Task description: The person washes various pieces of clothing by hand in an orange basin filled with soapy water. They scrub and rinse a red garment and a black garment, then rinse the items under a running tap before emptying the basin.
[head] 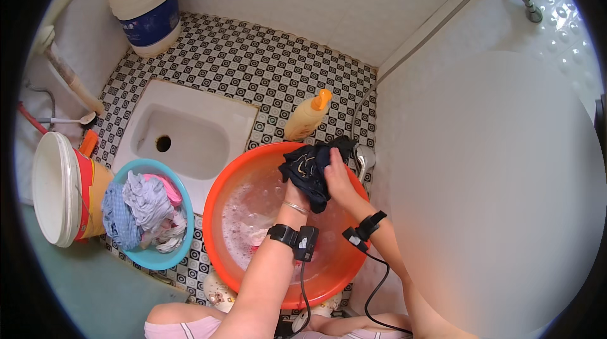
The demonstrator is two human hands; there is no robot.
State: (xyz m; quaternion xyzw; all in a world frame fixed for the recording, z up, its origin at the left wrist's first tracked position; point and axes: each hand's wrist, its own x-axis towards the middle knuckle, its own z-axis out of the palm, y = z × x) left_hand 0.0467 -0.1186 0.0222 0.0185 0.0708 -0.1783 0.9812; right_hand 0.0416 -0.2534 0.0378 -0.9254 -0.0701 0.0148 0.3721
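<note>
A bunched wet black garment (308,168) with a light printed mark is held over the far side of an orange plastic basin (216,187). My left hand (297,193) is mostly hidden beneath the cloth and supports it from below. Against the garment's right side lies my right hand (337,177), its fingers close together and partly behind a fold. Soapy, cloudy water (246,196) fills the basin, and pale and reddish cloth (258,237) shows under the suds near my left forearm.
An orange-topped pump bottle (305,116) stands behind the basin, near a shower head (365,158) on its hose. A blue basin (187,244) of crumpled laundry sits left, beside a white bucket (57,187). Beyond are a squat toilet (189,137) and a paint bucket (149,16).
</note>
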